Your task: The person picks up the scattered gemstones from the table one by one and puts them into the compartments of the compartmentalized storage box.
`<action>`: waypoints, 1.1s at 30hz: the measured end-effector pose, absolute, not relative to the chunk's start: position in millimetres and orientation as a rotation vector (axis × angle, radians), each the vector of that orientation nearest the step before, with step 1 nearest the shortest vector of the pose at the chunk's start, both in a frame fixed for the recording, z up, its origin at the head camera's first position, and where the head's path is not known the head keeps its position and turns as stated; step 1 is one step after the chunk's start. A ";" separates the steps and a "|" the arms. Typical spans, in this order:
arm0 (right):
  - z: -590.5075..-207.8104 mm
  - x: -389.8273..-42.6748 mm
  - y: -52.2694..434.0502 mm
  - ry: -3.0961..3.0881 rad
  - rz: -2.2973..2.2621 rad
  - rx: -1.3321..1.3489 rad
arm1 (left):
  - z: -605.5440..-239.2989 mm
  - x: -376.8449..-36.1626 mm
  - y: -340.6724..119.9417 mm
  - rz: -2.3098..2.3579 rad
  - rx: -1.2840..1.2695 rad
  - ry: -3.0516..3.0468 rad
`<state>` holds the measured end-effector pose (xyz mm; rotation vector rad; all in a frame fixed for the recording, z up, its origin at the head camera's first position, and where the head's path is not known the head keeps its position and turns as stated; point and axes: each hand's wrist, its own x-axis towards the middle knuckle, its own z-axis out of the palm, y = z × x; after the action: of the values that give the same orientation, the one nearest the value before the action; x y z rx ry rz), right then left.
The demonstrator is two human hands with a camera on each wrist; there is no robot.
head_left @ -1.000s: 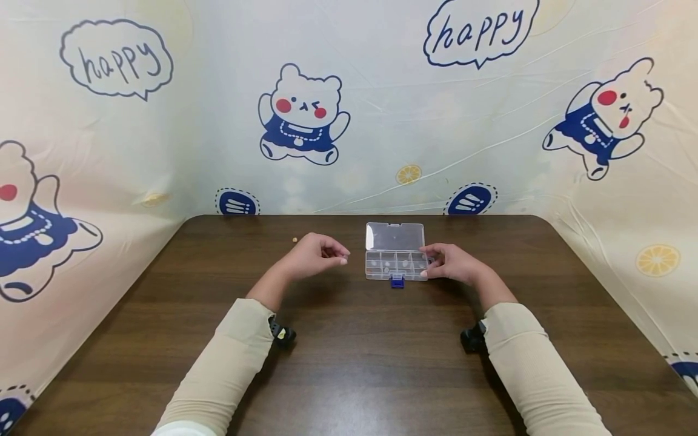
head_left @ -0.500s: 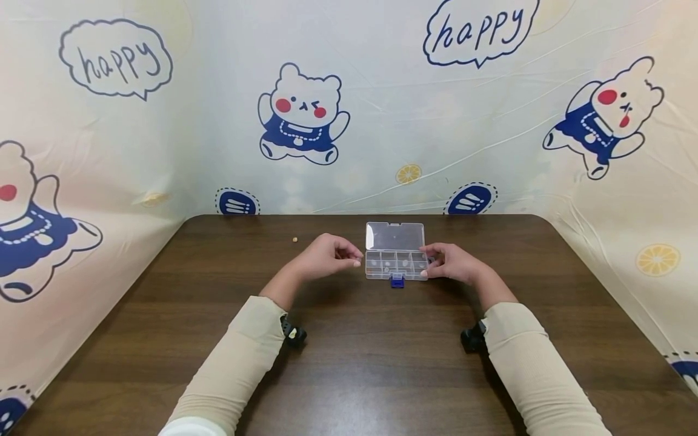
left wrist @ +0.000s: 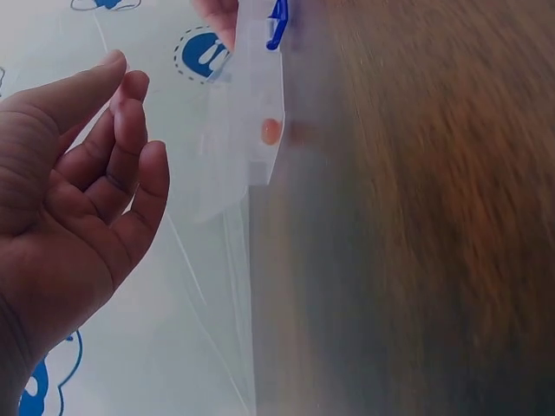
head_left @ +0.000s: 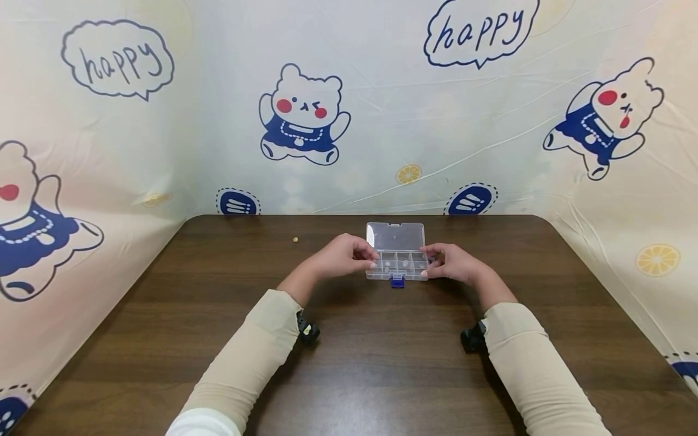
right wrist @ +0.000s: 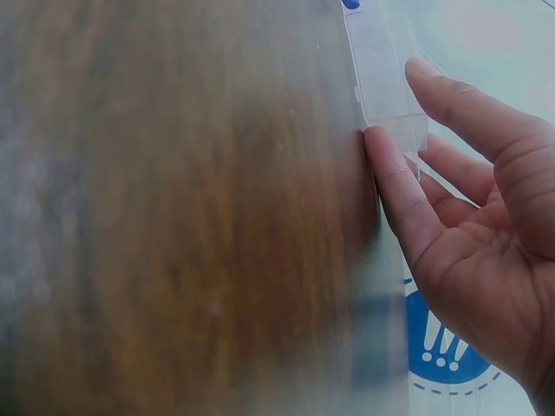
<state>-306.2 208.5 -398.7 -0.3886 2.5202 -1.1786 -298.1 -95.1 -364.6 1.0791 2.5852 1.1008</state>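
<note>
A clear plastic compartment box [head_left: 397, 264] lies on the table, its lid [head_left: 395, 236] raised at the back and a blue latch [head_left: 398, 282] at the front. Small pale pieces sit in several compartments. An orange piece [left wrist: 270, 131] shows through the box wall in the left wrist view. My left hand [head_left: 345, 257] hovers over the left-end compartments, thumb and fingertips drawn together; whether something small is between them is hidden. My right hand [head_left: 455, 264] holds the box's right end, with fingers at its back and front corners.
A small yellowish piece [head_left: 296, 240] lies on the brown wooden table [head_left: 360, 351], left of the box and behind my left hand. A printed cloth [head_left: 382, 121] with bear drawings hangs behind the table and on both sides.
My left hand has moved right, from beside the box to over its left end, fingertips still drawn together. My right hand and the box have stayed in place.
</note>
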 end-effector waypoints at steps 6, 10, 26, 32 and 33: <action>-399.2 -305.2 210.3 2.522 -1.170 -0.389 | -362.8 -299.6 -84.6 1.051 1.072 2.572; -399.5 -304.9 210.7 2.521 -1.172 -0.383 | -360.7 -300.9 -78.6 1.036 1.062 2.571; -399.6 -307.2 210.0 2.519 -1.171 -0.387 | -360.6 -310.4 -60.6 1.016 0.966 2.571; -400.1 -307.3 210.2 2.518 -1.168 -0.384 | -364.6 -315.0 -55.9 1.019 0.926 2.562; -400.0 -307.2 210.0 2.515 -1.171 -0.381 | -365.1 -315.6 -55.0 1.016 0.922 2.560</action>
<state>-307.2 210.0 -400.0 -0.3808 2.5154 -1.1713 -315.6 -55.0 -365.1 0.9216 2.5597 1.0163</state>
